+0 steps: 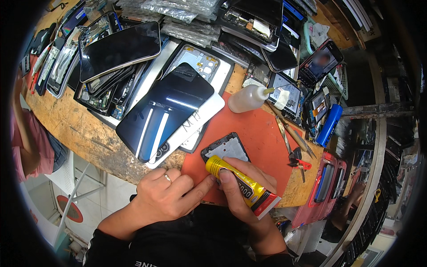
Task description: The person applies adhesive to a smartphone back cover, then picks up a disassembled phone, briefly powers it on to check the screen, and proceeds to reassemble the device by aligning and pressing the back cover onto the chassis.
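My right hand [234, 196] is closed round a yellow glue tube [247, 189] with a red and white flat end. The tube's rounded yellow end points away from me, over a small dark-edged phone frame [229, 149] with a grey inner plate. That frame lies on an orange-red mat [253, 129], its near part hidden by the tube and my hands. To the left, my left hand [167, 196] wears a ring and stretches its index finger toward the frame's near edge. Its other fingers are curled and its thumb is hidden. I cannot tell whether the fingertip touches the frame.
A dark glossy phone screen [164, 111] lies on a white phone back beside the mat. Beyond stand a white squeeze bottle [247, 99] and stacked phones [120, 51]. Tweezers and tools [291, 135] lie right, near a blue cylinder [329, 126]. Another person's arm [24, 138] shows far left.
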